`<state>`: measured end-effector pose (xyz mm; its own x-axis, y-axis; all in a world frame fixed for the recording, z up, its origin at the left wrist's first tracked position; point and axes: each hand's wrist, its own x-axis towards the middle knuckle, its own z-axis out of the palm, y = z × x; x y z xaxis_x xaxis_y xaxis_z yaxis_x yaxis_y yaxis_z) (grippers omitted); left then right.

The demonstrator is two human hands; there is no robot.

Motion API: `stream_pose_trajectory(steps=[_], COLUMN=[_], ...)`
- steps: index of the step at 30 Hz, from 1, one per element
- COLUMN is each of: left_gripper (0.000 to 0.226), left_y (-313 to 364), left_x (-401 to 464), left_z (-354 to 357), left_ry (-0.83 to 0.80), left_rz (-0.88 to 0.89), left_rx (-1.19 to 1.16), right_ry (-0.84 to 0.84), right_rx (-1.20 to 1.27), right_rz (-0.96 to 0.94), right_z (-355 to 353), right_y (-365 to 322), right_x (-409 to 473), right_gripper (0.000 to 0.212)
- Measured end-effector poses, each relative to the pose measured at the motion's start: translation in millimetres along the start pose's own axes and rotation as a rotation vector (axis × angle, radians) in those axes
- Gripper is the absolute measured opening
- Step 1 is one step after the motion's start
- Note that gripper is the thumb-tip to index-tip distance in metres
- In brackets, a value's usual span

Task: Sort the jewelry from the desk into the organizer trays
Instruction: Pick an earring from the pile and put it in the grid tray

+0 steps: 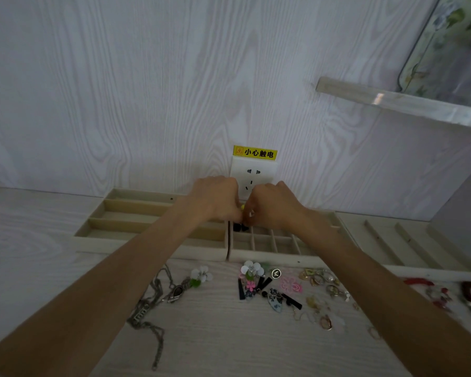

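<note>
My left hand (215,198) and my right hand (272,205) meet fingertip to fingertip over the back of the grid organizer tray (269,255). Between the fingers shows a small yellow jewelry piece (242,206); both hands seem to pinch it, though the fingers hide most of it. A dark piece (239,227) lies in a grid cell just below. A long-slot tray (136,227) stands to the left. On the desk in front lie silver chains (150,303), flower earrings (252,269), black earrings (264,288), rings (321,281) and red bracelets (435,292).
A third slotted tray (408,248) stands at the right. A wall socket (253,175) with a yellow warning label sits just behind my hands. A glass shelf (397,100) juts from the wall at the upper right. The white wood desk (38,254) extends left.
</note>
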<state>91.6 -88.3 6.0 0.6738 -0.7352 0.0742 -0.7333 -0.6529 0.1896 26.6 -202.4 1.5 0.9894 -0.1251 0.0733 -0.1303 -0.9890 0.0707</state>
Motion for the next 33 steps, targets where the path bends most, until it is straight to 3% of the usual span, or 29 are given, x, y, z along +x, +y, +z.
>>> stream_pose_trajectory(steps=[4,13,17,21,25,27,30,33], left_gripper=[0.016,0.033,0.021,0.024,0.029,0.023,0.035,0.024], left_y=[2,4,2,-3,-6,-4,0,-5], left_x=[2,5,4,5,9,7,3,-2], left_z=[0,6,4,-1,-1,2,2,-10], left_ry=[-0.027,-0.020,-0.032,-0.054,-0.190,-0.211,-0.210,-0.186], left_rz=[0.013,-0.002,0.006,-0.007,-0.032,-0.018,-0.021,-0.008], left_rx=[0.036,0.051,-0.002,-0.084,-0.150,-0.113,-0.106,-0.114], right_ry=[0.023,0.048,0.051,-0.060,-0.195,-0.216,-0.240,-0.183], right_rx=[-0.078,-0.064,-0.017,0.091,0.040,0.009,0.007,0.133], right_rz=[0.005,0.023,0.042,0.035,0.051,0.057,0.043,0.043], right_z=[3,4,3,-8,-9,-8,-9,-24], right_y=[-1,-2,0,7,7,4,0,9], right_x=[3,3,2,-4,-4,-2,-4,-13], right_gripper=[0.027,0.026,0.024,0.018,0.024,0.026,0.028,0.021])
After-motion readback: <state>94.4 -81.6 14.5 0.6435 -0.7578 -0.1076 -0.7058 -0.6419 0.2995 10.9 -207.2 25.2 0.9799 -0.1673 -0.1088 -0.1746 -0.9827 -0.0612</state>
